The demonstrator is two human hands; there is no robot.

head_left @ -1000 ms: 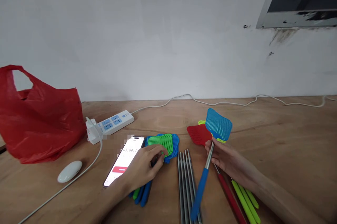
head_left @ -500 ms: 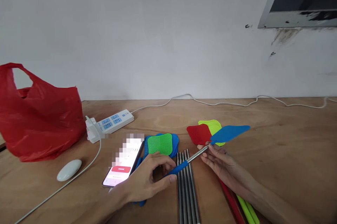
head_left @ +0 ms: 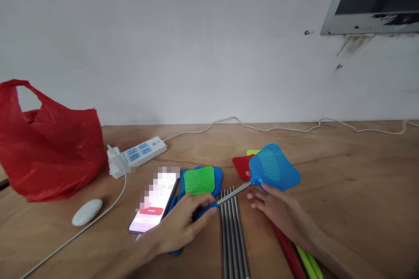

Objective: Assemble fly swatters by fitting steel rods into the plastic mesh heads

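Note:
A blue fly swatter [head_left: 275, 167] with a silver telescopic shaft slants up to the right between my hands. My left hand [head_left: 180, 224] is closed around its blue handle. My right hand [head_left: 283, 213] has thumb and a finger at the neck, below the mesh head, while its other fingers are spread. Beneath the shaft lie several metal rods [head_left: 233, 235] side by side. A green swatter head [head_left: 199, 180] rests on blue ones [head_left: 218, 180] beyond my left hand. Behind the held head, a red swatter head [head_left: 241, 166] and a yellow-green one [head_left: 252, 152] are partly hidden.
A lit phone [head_left: 153, 207] lies left of my left hand. Further left are a white mouse [head_left: 87, 212], a power strip [head_left: 144, 152] with cables, and a red plastic bag [head_left: 55, 148]. Red [head_left: 288, 250] and yellow-green handles [head_left: 309, 263] lie under my right forearm. A wall rises behind the table.
The held swatter has turned about its shaft, so its mesh head, edge-on before, now faces me broadly. It has shifted slightly left and down, and my left grip has closed more around the handle.

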